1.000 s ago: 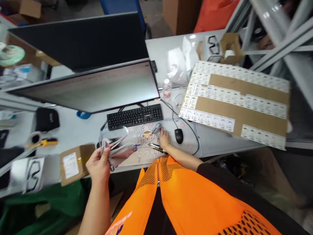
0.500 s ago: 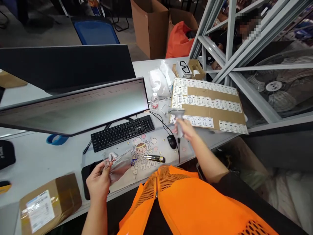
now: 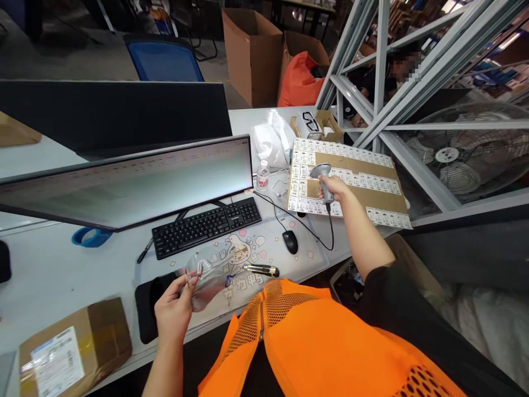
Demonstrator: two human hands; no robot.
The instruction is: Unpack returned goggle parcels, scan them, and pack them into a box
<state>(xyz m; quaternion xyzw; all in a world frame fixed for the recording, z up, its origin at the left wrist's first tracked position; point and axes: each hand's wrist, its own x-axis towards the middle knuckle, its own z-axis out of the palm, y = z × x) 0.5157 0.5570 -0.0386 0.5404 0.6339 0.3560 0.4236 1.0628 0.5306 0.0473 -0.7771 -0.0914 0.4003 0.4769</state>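
My right hand (image 3: 336, 188) grips a grey corded barcode scanner (image 3: 325, 182) over a cardboard sheet (image 3: 351, 201) covered in rows of printed labels. The scanner's head faces left, above the sheet's left half. Low on the left, my left hand (image 3: 177, 303) pinches a clear plastic bag (image 3: 210, 278) between thumb and fingers. Something small and whitish shows in the bag near my fingertips; I cannot make out what it is. The bag lies over the printed desk mat (image 3: 243, 295), beside a yellow-and-black utility knife (image 3: 262, 270).
A keyboard (image 3: 206, 227) and a monitor (image 3: 136, 182) stand ahead, with a mouse (image 3: 290, 241) right of them. A small bottle (image 3: 263, 175) and white bags (image 3: 270, 143) are behind. A taped carton (image 3: 76, 347) sits at left. A metal frame (image 3: 378, 82) borders the right.
My right hand has moved right and up with the scanner, from the sheet's left edge to over its labels. The left hand, still pinching the bag, has shifted slightly right and down.
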